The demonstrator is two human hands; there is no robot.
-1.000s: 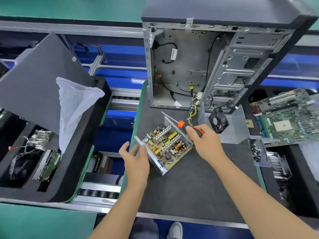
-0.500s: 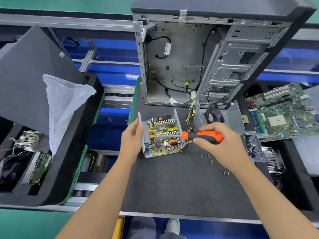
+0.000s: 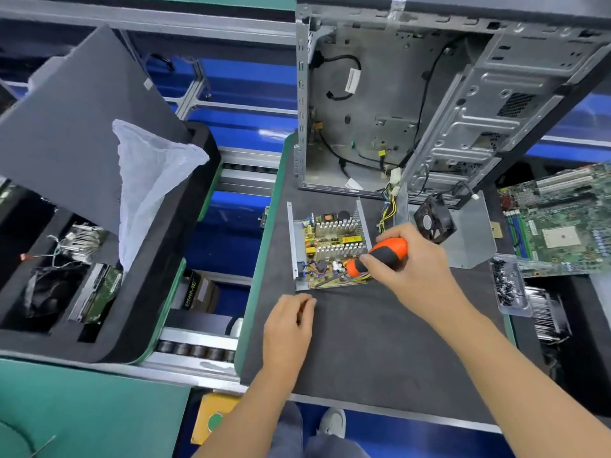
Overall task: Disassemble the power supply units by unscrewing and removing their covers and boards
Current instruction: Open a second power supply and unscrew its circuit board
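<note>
Lies flat near the middle of the dark work mat [image 3: 380, 342], cover already off: the open power supply unit [image 3: 325, 246], a metal shell holding a yellow circuit board [image 3: 330, 251] with finned heat sinks and a copper coil. Grips an orange-and-black screwdriver [image 3: 380, 256], fingers curled round the handle, tip down at the board's near right corner: the right hand [image 3: 413, 259]. Rests on the mat just short of the unit's near left corner, apart from it, fingers loosely curled and holding nothing: the left hand [image 3: 291, 325].

Stands behind the unit, open side forward, loose cables inside: an empty computer case [image 3: 429, 94]. Just right of the unit, a black fan [image 3: 434, 221] against a bent metal cover plate [image 3: 472, 233].

Farther right, a clear plastic tray [image 3: 510, 289] filled with small dark screws, beside a green motherboard [image 3: 562, 223]. Far left, a black foam bin [image 3: 185, 246] with compartments holding a hard drive [image 3: 99, 292], a heat sink with wires, and a dark bag; a white plastic bag [image 3: 148, 180] draped at its rim.
</note>
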